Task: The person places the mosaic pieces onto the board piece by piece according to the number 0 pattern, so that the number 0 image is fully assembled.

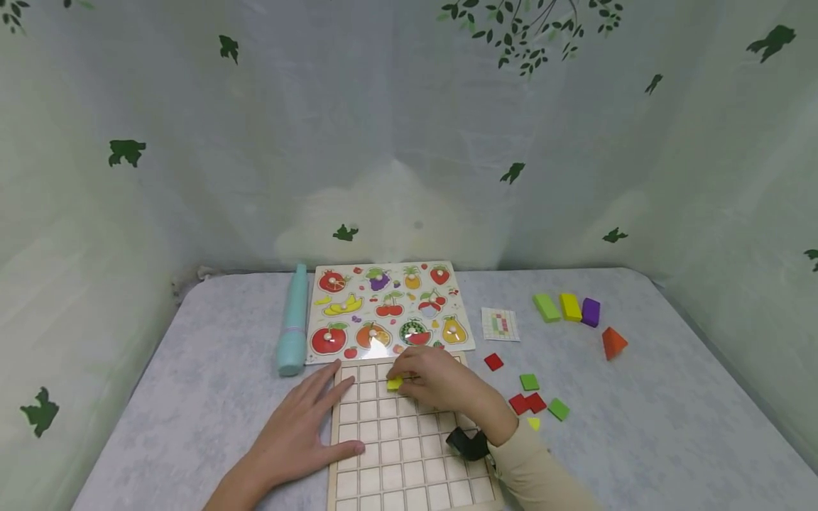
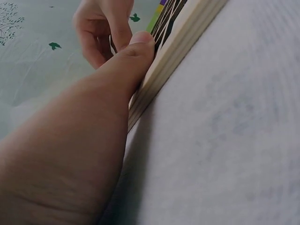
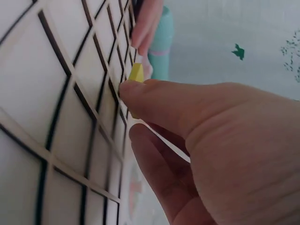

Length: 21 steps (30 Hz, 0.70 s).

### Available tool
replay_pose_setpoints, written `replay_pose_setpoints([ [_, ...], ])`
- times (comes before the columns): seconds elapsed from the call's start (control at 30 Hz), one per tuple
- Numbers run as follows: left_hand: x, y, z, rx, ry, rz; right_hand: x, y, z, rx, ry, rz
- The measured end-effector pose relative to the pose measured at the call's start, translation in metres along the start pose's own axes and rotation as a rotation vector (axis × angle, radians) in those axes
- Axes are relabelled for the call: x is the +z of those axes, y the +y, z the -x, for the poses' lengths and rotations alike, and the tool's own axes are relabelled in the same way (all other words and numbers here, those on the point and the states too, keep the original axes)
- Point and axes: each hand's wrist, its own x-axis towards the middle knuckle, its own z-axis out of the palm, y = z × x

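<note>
A wooden grid board [image 1: 399,475] lies on the table in front of the person. Between thumb and fingers the right hand [image 1: 437,380] pinches a small yellow tile [image 1: 394,384] over the board's upper rows. In the right wrist view the thumb covers part of the yellow tile [image 3: 136,72], which is close to the grid. The left hand [image 1: 303,426] rests along the board's left edge, thumb and fingertips on the frame. In the left wrist view the left thumb [image 2: 140,44] touches the board's side.
Behind the board lies a fruit puzzle [image 1: 390,312], beside a teal cylindrical case [image 1: 293,326]. A small pattern card [image 1: 500,324] is to the right. Loose red tiles [image 1: 493,362], green tiles [image 1: 529,382], a yellow triangle [image 1: 534,424], several blocks [image 1: 571,307] and an orange prism [image 1: 613,343] lie farther right.
</note>
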Motion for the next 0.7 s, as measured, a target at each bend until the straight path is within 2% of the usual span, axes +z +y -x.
replay_pose_setpoints([
  [0.13,-0.0003,-0.0002,-0.0011,-0.003,-0.008,0.003,0.0063,0.0003,-0.0026,-0.036,-0.022,0.028],
  [0.7,-0.0002,0.0003,-0.0022,-0.030,-0.036,0.010,0.0094,0.0000,0.0018,0.035,-0.048,0.030],
])
